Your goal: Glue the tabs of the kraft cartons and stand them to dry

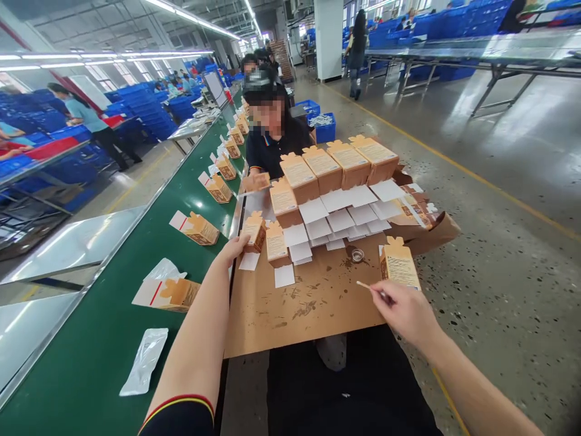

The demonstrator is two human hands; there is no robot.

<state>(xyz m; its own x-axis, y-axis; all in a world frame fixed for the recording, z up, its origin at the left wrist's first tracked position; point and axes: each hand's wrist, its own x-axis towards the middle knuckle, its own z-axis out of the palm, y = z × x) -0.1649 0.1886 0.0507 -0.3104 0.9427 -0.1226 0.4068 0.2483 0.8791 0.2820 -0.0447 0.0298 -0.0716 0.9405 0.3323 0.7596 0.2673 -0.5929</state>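
My left hand (235,248) reaches across the belt's edge and is closed on a small orange-brown carton (255,232) with a white flap hanging at its bottom. Part of its grip is hidden behind the carton. In my right hand (403,307) a thin cotton swab (364,285) is pinched, its pale tip pointing left. Right beside that hand another carton (400,264) stands on the brown cardboard sheet (318,324). Past the swab tip sits a small clear round dish (357,255), with dark wet-looking spots around it. Several cartons (299,177) are stacked in rows, white flaps sticking out toward me.
To the left runs a green conveyor belt (106,357) carrying several cartons (202,229) and a clear plastic pouch (144,361). Across the stack sits a person (276,130) in a dark shirt, one hand at a carton. A blue bin (325,131) stands on the floor behind.
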